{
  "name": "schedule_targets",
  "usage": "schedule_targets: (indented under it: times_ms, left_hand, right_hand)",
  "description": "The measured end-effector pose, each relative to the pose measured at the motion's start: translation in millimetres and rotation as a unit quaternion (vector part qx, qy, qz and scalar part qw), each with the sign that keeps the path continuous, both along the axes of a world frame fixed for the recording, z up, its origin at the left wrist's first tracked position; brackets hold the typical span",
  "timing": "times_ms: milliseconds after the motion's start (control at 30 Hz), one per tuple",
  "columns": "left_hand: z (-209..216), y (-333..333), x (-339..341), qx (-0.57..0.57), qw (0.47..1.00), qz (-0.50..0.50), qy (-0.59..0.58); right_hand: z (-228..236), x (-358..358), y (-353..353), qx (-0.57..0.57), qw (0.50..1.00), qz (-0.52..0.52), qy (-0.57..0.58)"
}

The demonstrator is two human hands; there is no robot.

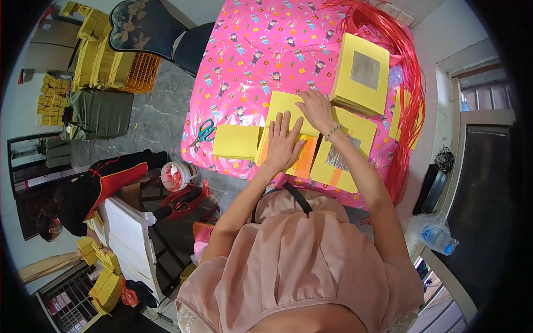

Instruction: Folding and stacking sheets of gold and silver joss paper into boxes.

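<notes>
My left hand (284,145) lies flat with its fingers spread on a yellow paper sheet with an orange area (303,162) near the table's front edge. Just beyond it, my right hand (317,111) is stretched over the far right corner of the yellow paper (282,101), fingers apart. Beneath my right forearm sits a yellow paper stack with a silver square (363,133), partly covered. A taller stack of the same yellow paper (343,58) stands behind it. To the left of my left hand is a smaller yellow paper stack (237,141).
Green-handled scissors (206,132) lie on the pink patterned tablecloth (239,66). Long red plastic strands (412,111) hang along the table's right side. A dark chair (145,28) stands at the far left. Another person (83,191) works at a white-topped table (125,233) on the left.
</notes>
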State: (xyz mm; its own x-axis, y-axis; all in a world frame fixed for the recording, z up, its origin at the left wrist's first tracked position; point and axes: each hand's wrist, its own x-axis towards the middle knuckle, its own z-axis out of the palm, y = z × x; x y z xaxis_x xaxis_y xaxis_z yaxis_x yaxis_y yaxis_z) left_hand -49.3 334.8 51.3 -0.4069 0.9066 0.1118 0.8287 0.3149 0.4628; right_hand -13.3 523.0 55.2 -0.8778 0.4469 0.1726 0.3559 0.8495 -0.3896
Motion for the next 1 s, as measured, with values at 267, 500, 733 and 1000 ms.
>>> schedule_targets:
  times_ms: [267,500,733,1000]
  left_hand:
    - [-0.2,-0.8,-2.5,-0.009,1.0,-0.01,-0.001]
    - [-4.2,1.7,-2.7,-0.015,1.0,-0.014,0.009]
    - [-7.6,-1.1,-2.8,-0.018,1.0,-0.013,0.017]
    - [-5.0,1.7,-0.5,-0.025,0.999,-0.011,0.034]
  right_hand:
    - [2.7,-0.4,-1.6,0.004,1.0,0.01,0.011]
    - [3.6,1.6,-0.1,0.008,0.999,0.011,0.035]
    - [18.3,53.0,-43.3,-0.039,0.993,0.005,0.109]
    - [1.4,70.9,-45.2,-0.083,0.992,0.053,0.078]
